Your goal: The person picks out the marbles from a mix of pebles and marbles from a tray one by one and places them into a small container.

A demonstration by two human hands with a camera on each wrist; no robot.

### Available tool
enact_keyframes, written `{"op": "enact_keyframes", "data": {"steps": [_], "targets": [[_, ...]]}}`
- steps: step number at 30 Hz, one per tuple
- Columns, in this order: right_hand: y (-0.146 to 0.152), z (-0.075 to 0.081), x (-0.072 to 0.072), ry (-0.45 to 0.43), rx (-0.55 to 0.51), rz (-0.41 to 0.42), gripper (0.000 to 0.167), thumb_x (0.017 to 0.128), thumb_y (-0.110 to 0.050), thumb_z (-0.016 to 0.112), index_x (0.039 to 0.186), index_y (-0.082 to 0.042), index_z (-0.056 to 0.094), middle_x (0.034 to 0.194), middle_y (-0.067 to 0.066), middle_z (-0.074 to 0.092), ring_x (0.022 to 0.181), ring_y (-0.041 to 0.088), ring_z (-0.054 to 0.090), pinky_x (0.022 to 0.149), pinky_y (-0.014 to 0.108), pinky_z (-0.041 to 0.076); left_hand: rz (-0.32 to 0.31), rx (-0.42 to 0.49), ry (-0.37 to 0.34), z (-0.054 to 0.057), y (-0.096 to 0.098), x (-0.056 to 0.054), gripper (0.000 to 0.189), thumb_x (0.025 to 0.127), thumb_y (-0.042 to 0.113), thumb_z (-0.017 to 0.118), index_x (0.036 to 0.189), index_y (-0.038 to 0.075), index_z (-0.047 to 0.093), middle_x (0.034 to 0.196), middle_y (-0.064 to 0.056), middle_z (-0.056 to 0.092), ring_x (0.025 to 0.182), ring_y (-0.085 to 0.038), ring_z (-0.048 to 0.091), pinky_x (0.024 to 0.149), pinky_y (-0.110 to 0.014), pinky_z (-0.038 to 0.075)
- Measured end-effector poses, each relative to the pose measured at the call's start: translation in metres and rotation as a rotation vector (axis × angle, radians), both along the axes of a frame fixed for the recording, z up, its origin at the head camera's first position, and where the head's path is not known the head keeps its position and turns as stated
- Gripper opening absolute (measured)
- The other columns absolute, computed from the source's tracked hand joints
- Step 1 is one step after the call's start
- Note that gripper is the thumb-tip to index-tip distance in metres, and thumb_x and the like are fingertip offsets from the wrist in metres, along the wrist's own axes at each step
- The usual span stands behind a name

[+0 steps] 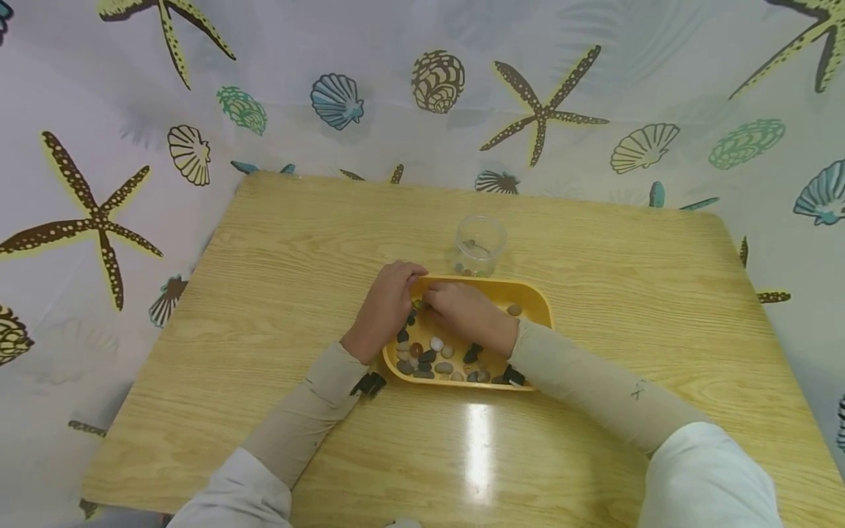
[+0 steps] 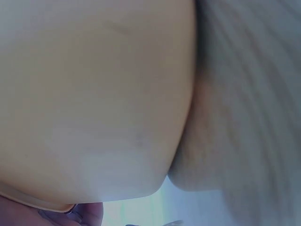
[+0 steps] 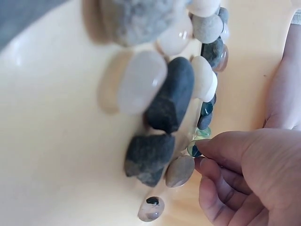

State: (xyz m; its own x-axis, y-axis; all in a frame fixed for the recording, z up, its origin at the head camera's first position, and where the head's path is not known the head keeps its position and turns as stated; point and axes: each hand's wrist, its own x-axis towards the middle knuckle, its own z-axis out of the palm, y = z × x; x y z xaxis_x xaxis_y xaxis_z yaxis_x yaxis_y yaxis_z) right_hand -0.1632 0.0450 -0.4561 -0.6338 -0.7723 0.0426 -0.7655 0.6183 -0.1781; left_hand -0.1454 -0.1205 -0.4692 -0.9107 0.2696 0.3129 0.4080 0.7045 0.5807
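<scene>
A yellow tray (image 1: 429,381) holds pebbles in many shades, mostly along its near and left sides. My left hand (image 1: 391,304) grips the tray's far left corner, with fingers curled over the rim; in the left wrist view, fingertips (image 2: 91,213) show past the tray wall (image 2: 94,117). Inside the tray is my right hand (image 1: 462,312), reaching to its far left part. Thumb and forefinger pinch a glass marble (image 3: 193,149), clear with a blue-green swirl. Beside it lie a brown-grey pebble (image 3: 180,171) and a broken dark stone (image 3: 149,157).
Just beyond the tray's far edge stands a clear round container (image 1: 480,238) with a few small pieces at its bottom. The wooden table (image 1: 277,257) carries everything. A curtain (image 1: 396,44) printed with starfish and shells hangs behind and beside it.
</scene>
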Motion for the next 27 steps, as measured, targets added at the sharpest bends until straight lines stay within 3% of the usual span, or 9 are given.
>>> {"op": "enact_keyframes", "data": {"steps": [16, 27], "targets": [[0.0013, -0.0007, -0.0003, -0.015, -0.055, 0.098, 0.008, 0.086, -0.011, 0.064, 0.09, -0.011, 0.071, 0.087, -0.001, 0.064, 0.079, 0.01, 0.06, 0.069, 0.023, 0.05, -0.003, 0.011, -0.006, 0.0002, 0.0004, -0.0004, 0.022, 0.098, 0.006, 0.043, 0.112, 0.009, 0.06, 0.107, -0.003, 0.059, 0.099, -0.018, 0.053, 0.087, -0.029, 0.045], [0.0007, 0.0008, -0.0003, -0.05, -0.046, 0.09, 0.01, 0.086, -0.011, 0.064, 0.092, -0.01, 0.071, 0.089, 0.0, 0.065, 0.08, 0.011, 0.061, 0.07, 0.023, 0.05, -0.005, 0.026, -0.009, 0.001, 0.0002, 0.0004, 0.021, 0.098, 0.005, 0.044, 0.112, 0.009, 0.06, 0.107, -0.004, 0.06, 0.1, -0.019, 0.054, 0.088, -0.03, 0.045]]}}
